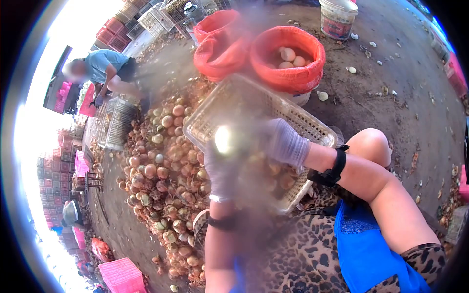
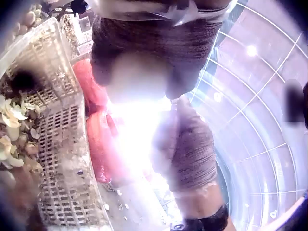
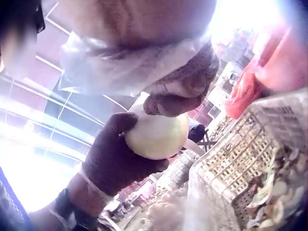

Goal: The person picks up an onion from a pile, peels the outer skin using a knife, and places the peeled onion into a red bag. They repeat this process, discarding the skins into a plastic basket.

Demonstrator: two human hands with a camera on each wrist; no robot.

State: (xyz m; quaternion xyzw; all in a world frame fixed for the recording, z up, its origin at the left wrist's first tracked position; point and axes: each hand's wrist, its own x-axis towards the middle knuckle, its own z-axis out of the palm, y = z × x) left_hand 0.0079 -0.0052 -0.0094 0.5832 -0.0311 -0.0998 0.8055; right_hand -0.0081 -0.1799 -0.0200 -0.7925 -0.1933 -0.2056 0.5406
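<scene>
Both gloved hands meet at a pale, mostly peeled onion [image 3: 156, 137] above the crate. My left hand [image 1: 221, 168] grips it from one side, thumb and fingers curled round it in the right wrist view. My right hand [image 1: 287, 142] is bent over its other side, a curled finger against the top of the onion. Glare whitens the onion in the head and left wrist views. Below the hands a beige plastic crate [image 1: 312, 131] stands tilted at my lap, with onions and loose peelings [image 3: 274, 202] in it.
Unpeeled onions [image 1: 161, 171] lie heaped on the ground to the left. Ahead stand red-lined buckets [image 1: 288, 80], one with peeled onions inside. A white bucket [image 1: 338, 19] is farther back. Another person [image 1: 105, 68] bends over a crate [image 1: 117, 124] at far left. A pink crate [image 1: 122, 276] sits lower left.
</scene>
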